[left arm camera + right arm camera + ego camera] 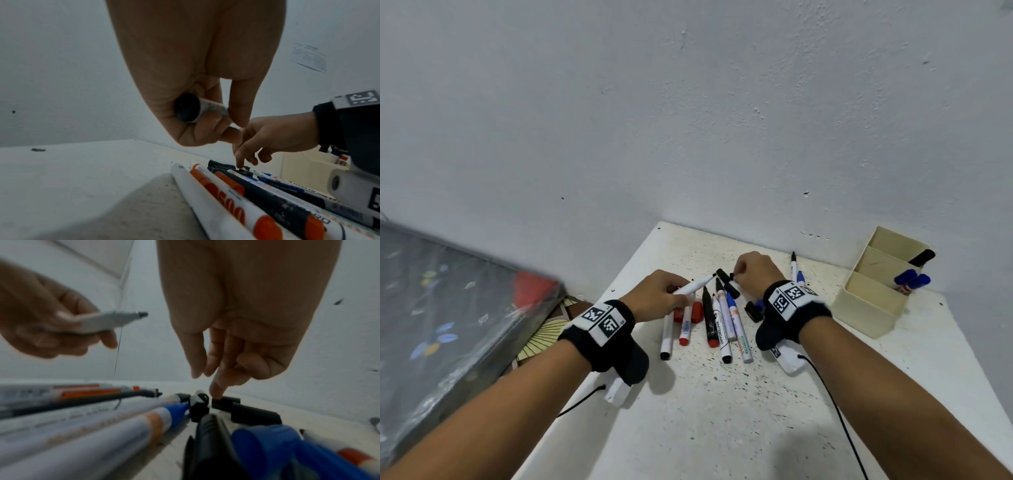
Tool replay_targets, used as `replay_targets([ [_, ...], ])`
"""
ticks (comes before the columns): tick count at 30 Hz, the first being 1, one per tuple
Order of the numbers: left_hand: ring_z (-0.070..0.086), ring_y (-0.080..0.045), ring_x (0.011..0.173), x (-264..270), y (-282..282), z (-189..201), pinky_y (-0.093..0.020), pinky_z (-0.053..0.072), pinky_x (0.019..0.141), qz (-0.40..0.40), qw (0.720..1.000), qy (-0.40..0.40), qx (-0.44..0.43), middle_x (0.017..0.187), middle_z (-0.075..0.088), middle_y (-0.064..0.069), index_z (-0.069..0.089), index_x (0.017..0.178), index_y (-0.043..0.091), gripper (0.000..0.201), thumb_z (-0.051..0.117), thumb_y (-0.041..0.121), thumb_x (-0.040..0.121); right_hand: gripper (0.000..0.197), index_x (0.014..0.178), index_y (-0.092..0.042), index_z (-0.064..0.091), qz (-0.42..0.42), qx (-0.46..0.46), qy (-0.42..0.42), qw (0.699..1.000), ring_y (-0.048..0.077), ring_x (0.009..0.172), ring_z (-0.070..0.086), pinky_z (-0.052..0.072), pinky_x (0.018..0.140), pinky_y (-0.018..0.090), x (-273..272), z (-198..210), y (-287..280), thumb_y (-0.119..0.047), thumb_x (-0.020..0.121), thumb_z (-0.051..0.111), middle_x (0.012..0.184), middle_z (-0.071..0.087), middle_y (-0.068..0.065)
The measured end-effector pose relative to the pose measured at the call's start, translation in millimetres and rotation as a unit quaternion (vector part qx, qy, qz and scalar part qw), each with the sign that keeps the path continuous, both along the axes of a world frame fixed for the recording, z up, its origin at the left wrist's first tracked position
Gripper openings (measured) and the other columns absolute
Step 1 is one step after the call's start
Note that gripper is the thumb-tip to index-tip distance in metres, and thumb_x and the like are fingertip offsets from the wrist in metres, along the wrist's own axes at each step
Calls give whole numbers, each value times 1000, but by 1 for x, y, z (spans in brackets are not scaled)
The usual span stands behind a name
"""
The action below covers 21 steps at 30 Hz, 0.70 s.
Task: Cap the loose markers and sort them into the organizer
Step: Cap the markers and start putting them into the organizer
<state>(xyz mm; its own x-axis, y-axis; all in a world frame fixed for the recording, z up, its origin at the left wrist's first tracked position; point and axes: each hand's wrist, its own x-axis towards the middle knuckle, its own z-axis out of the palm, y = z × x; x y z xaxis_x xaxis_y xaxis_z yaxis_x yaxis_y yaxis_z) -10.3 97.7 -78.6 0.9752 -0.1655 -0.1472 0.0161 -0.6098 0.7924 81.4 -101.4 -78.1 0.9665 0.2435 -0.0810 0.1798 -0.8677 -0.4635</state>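
Presently an uncapped white marker (693, 287) is held in the curled fingers of the left hand (661, 294), lifted off the white table (722, 411), its long axis running up and to the right so that the black tip points toward the right hand (753, 272). A small black cap (225, 400) lies on the table just beyond that tip, and it is touched from above by one fingertip (216, 390) of the right hand; whether it is already pinched cannot be told, the other fingers being loosely bent and nothing being seen enclosed. The cap is nearer the right hand, so it is judged that the cap must be picked up there and brought leftward onto the tip along the marker's axis. More loose markers (722, 325) and red caps (697, 311) are spread between the wrists. A cardboard organizer (873, 298), with blue markers (912, 281) already stood in its near compartment, is set well apart to the right.
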Motion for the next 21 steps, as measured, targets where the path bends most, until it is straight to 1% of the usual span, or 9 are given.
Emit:
replay_targets([
  [1,44,-5,44,0,2,1,-23,37,51,7,1000,0,2,64,60,-3,66,83,4,13,62,14,90,5,88,-11,62,8,-36,5,999,28,91,63,54,80,36,2,0,6,-15,87,59,100,66,9],
  [4,45,-13,50,1,7,1,-27,38,54,23,1000,1,7,67,60,-6,66,84,2,15,62,16,88,17,98,-7,61,45,-136,33,989,31,88,63,51,74,33,6,-3,16,-20,86,58,101,65,11],
  [8,47,-13,51,-2,12,3,-23,38,50,30,1000,4,4,67,63,-3,67,90,1,14,62,14,89,19,101,-9,64,59,-156,25,986,29,89,64,54,79,36,11,-3,16,-20,87,59,100,67,11],
  [11,47,-15,53,0,13,2,-23,37,51,27,1000,8,13,67,61,-3,67,88,3,13,62,15,89,21,104,-9,67,55,-114,29,992,26,91,63,53,81,35,10,2,6,-14,89,54,104,68,10],
  [14,44,-14,53,2,10,0,-26,36,53,17,1000,7,23,68,58,-5,65,78,14,12,63,16,89,20,108,-6,66,67,-37,59,995,20,91,58,47,79,30,2,10,-9,-13,93,54,105,65,8],
  [15,43,-13,52,3,8,0,-26,35,53,12,1000,6,24,65,56,-3,64,75,17,14,63,17,89,19,109,-7,63,69,-7,65,995,18,91,55,43,78,28,-2,14,-14,-14,94,54,104,62,6],
  [17,42,-6,47,5,3,1,-23,34,53,3,1000,0,29,57,52,6,65,78,14,13,64,18,89,18,111,-9,59,72,46,62,994,17,92,54,40,76,26,-10,21,-24,-15,94,56,104,58,3],
  [19,42,2,42,8,-2,2,-20,33,53,-2,999,-5,37,50,49,13,69,86,9,10,64,18,90,13,106,-12,59,83,84,52,992,21,87,60,48,71,32,-17,27,-33,-13,93,56,101,63,6],
  [21,42,2,43,9,-8,3,-19,33,52,-9,999,-12,41,51,49,13,70,92,9,10,64,16,88,10,98,-16,61,110,106,41,987,22,82,64,52,70,36,-23,33,-37,-10,92,57,97,67,8],
])
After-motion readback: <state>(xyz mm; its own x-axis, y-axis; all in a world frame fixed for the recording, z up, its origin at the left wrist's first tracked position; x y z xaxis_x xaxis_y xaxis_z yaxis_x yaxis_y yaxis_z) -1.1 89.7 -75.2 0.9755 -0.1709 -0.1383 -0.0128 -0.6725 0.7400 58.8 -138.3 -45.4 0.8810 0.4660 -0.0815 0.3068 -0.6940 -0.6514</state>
